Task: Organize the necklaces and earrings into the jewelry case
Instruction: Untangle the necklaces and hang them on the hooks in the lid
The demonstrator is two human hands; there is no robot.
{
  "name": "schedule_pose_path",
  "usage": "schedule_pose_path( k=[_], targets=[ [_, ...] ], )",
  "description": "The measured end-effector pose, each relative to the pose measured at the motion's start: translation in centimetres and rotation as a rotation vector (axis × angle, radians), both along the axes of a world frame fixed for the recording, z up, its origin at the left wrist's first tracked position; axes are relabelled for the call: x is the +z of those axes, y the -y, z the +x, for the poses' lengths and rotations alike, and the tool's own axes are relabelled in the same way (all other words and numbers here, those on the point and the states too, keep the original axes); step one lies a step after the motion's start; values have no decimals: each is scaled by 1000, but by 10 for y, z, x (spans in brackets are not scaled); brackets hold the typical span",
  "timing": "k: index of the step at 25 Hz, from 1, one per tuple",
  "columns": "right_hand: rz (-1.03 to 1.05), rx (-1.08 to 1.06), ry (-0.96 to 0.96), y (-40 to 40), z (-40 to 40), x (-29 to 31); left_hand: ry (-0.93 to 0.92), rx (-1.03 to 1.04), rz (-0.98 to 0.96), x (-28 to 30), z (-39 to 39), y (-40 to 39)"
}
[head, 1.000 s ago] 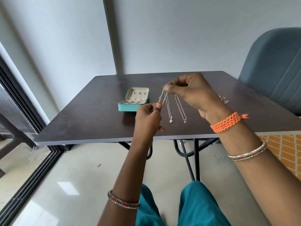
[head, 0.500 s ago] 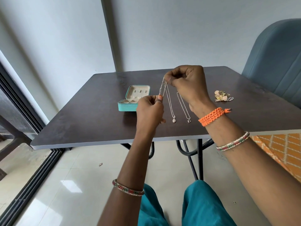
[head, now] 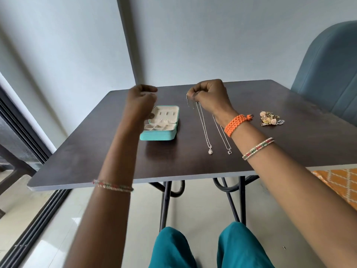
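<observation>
A teal jewelry case (head: 158, 135) lies open on the dark table (head: 92, 163), its cream compartments showing. My left hand (head: 142, 99) hovers over the case's left side, blurred, with its fingers curled in a pinch. A faint thin chain (head: 147, 125) trails below it at the case. My right hand (head: 210, 97) pinches the top ends of two silver necklaces. One (head: 203, 126) ends in a round pendant and the other (head: 224, 140) in a small heart pendant, both stretched towards me on the table. A pile of earrings (head: 270, 118) lies to the right.
A blue upholstered chair (head: 328, 74) stands at the table's far right corner. Orange patterned fabric (head: 340, 182) shows below the table's right edge. A dark window frame (head: 23, 132) runs along the left. My knees in teal trousers are under the table's near edge.
My left hand has left the chains in my right hand and swung left over the case. My right hand has moved further out over the table with the two necklaces.
</observation>
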State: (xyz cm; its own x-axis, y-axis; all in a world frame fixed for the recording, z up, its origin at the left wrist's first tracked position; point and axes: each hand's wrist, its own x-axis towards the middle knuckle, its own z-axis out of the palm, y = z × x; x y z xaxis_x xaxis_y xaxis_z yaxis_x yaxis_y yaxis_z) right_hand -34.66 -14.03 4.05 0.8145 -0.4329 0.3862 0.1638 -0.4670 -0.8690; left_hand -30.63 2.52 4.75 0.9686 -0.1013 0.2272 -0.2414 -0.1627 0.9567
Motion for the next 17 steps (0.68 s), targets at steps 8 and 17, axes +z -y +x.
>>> schedule_pose_path(
  k=[8, 17],
  targets=[
    [-53, 55, -82, -8, 60, -18, -240, 125, 353, -71, 125, 5],
    [-87, 223, -92, -5, 93, -35, -287, -114, 501, -92, 136, 7]
  ],
)
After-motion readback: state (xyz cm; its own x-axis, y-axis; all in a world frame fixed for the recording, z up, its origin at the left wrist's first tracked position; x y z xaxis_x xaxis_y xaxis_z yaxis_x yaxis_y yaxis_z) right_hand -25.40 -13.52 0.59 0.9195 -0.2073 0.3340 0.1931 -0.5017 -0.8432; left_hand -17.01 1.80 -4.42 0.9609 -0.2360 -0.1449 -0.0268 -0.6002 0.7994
